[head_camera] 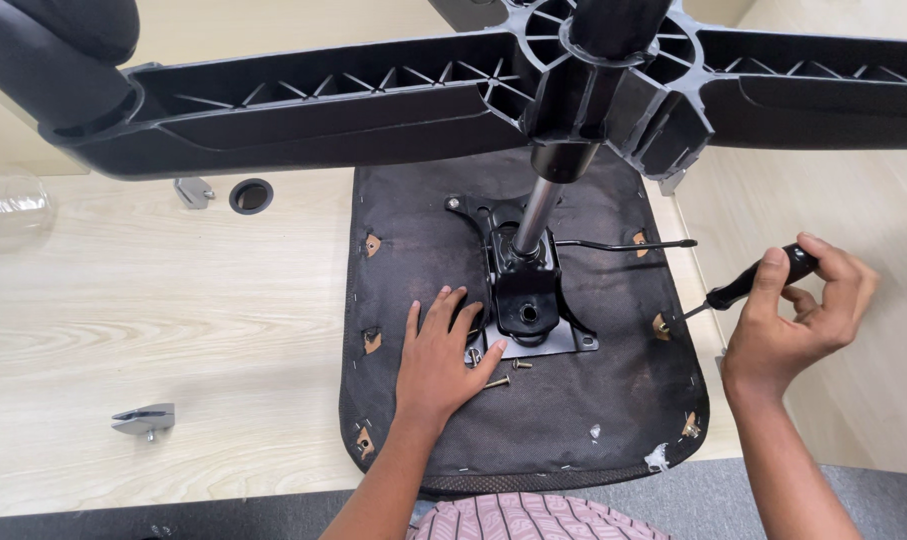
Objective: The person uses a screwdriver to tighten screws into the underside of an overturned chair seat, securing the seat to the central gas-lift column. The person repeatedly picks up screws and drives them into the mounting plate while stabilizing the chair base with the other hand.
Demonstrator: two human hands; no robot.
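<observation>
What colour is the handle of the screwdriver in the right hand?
Black. The screwdriver handle shows best in the head view, held in the right hand.

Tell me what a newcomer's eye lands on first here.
The black star-shaped chair base fills the top of the view, rising on a metal column from the upturned seat on the pale wooden table. The left hand lies flat on the seat beside the black mounting plate, with loose screws at its fingertips. The right hand holds a black-handled screwdriver at the seat's right edge.

Mounting plate (529,300) on seat underside (593,400), loose screws (503,375) beside
</observation>
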